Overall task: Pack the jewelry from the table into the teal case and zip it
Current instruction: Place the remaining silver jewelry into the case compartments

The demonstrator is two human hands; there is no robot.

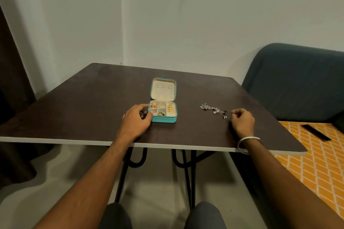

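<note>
The teal case (pixel 163 119) lies open in the middle of the dark table (pixel 93 98), its cream lid (pixel 163 89) folded back. Gold pieces (pixel 170 108) fill its right compartment, more gold sits at the back left (pixel 154 105), and a gold and green piece (pixel 161 114) lies at the front. My left hand (pixel 137 119) grips the case's left front corner, thumb on the rim. A silver jewelry piece (pixel 214 110) lies on the table to the right. My right hand (pixel 242 120) rests just right of it, fingers curled, holding nothing that I can see.
A dark blue chair (pixel 297 83) stands beyond the table's right edge. An orange patterned mat (pixel 316 163) with a black remote-like object (pixel 315 132) lies at the right. A dark curtain (pixel 11 80) hangs at the left. Black table legs (pixel 186 163) are below.
</note>
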